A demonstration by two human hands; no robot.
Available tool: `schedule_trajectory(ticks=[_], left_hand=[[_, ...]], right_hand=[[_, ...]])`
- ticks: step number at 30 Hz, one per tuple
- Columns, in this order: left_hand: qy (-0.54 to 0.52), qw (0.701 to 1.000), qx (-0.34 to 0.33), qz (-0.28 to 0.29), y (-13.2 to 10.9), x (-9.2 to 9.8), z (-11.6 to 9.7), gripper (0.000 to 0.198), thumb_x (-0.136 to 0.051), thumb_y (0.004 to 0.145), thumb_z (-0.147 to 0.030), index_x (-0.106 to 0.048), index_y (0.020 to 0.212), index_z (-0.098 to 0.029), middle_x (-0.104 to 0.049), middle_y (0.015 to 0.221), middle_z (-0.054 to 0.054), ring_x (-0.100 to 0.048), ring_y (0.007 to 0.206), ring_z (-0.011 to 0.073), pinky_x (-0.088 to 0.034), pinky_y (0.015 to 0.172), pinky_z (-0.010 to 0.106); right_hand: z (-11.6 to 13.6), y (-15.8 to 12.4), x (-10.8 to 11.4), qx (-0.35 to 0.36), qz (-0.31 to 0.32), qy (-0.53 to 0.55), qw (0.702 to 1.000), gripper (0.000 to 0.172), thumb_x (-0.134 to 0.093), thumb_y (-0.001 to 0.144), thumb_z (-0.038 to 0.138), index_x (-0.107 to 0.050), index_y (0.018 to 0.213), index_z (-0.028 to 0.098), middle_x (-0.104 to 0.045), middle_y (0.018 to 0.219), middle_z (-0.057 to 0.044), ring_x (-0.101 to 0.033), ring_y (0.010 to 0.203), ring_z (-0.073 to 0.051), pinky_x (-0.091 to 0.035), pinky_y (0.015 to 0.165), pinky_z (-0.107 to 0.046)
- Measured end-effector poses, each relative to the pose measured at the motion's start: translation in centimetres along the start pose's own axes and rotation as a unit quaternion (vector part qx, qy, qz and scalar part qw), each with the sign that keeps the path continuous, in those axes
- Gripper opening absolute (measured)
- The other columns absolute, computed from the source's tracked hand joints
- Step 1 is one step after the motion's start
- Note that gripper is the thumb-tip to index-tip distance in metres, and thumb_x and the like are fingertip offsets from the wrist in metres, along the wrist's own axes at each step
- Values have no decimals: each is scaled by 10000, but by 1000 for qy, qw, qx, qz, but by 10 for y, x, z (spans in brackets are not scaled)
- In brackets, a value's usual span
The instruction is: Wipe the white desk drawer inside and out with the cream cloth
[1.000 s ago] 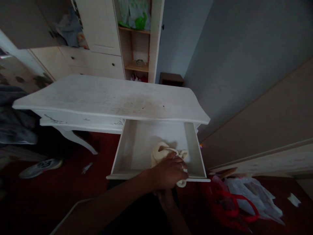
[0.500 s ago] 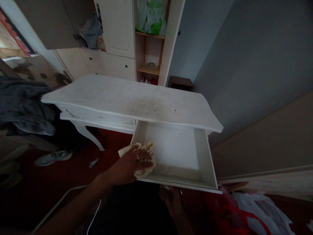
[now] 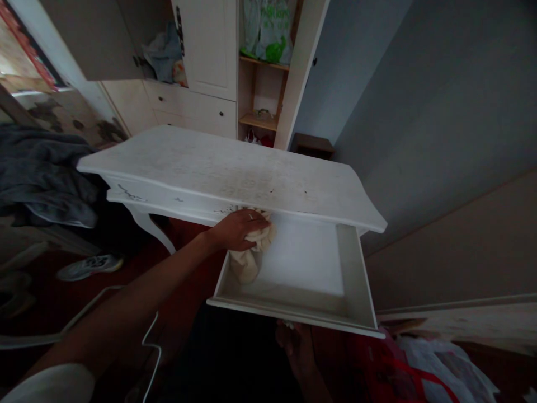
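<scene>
My left hand (image 3: 245,226) is closed on a cream cloth (image 3: 262,238), pressing it over the left wall of the pulled-out drawer (image 3: 308,257), close to the tabletop's front edge. A loose end of the cloth hangs down inside the drawer. Below the drawer's front panel, my right hand (image 3: 295,338) has its fingers curled around a small pale piece that looks like the drawer's knob; shadow hides most of it. The drawer belongs to a white desk (image 3: 188,159) with smudges and dark marks on its top.
Behind the desk stands a white wardrobe (image 3: 210,56) with open doors and plastic bags (image 3: 268,33) on a shelf. Dark clothes (image 3: 42,173) lie at the left, above a shoe (image 3: 90,267). A white cable (image 3: 157,347) crosses the red floor. Red and clear bags (image 3: 444,364) sit at the lower right.
My left hand has slid the cloth from the drawer's front left corner back along the left wall toward the desk. My right hand stays under the drawer front.
</scene>
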State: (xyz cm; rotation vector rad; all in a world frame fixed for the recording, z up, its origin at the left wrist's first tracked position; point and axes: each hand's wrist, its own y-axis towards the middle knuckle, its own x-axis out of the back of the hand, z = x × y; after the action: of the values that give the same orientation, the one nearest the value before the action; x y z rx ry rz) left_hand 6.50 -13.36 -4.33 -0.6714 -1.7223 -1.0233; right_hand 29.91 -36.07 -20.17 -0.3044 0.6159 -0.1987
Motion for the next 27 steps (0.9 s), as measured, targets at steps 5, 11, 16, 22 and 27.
schedule_trajectory(ticks=[5,11,16,22,27], left_hand=[[7,998,50,25,11,3,3,586,-627,770,-302,-535,1335,-177,-621,1290,132,-577,1185,259,-450,1030,401],[75,983,105,131,27,-3,-17,544,-639,796,-359,-560,1309,-195,-645,1242,138,-605,1137,293,-478,956,411],[100,955,137,242,39,-20,-47,533,-644,807,-463,-589,1260,-189,-650,1224,182,-570,1170,381,-411,973,608],[120,943,160,266,28,-41,-69,1000,-869,560,-383,-416,1437,-227,-347,1542,242,-188,1426,528,-202,975,831],[119,960,180,178,19,-64,-69,774,-719,707,-100,-473,1402,-334,-400,1539,152,-229,1422,518,-155,998,834]], right_hand=[[-3,1,1,-17,-5,3,1000,346,-786,688,528,-703,710,192,-678,624,-12,-351,378,-56,-313,426,-250],[-5,3,3,-12,-8,4,1000,362,-775,696,548,-708,707,193,-670,613,-13,-341,371,-53,-303,430,-254],[-3,3,2,-28,-13,-5,999,337,-788,691,520,-714,685,191,-652,589,-12,-362,383,-65,-297,433,-256],[0,1,-1,-5,12,1,1000,336,-776,714,527,-706,700,198,-684,626,-15,-307,362,-46,-303,435,-262],[-1,1,-1,-14,4,-9,1000,347,-778,703,539,-703,684,201,-670,620,-11,-354,380,-59,-309,439,-260]])
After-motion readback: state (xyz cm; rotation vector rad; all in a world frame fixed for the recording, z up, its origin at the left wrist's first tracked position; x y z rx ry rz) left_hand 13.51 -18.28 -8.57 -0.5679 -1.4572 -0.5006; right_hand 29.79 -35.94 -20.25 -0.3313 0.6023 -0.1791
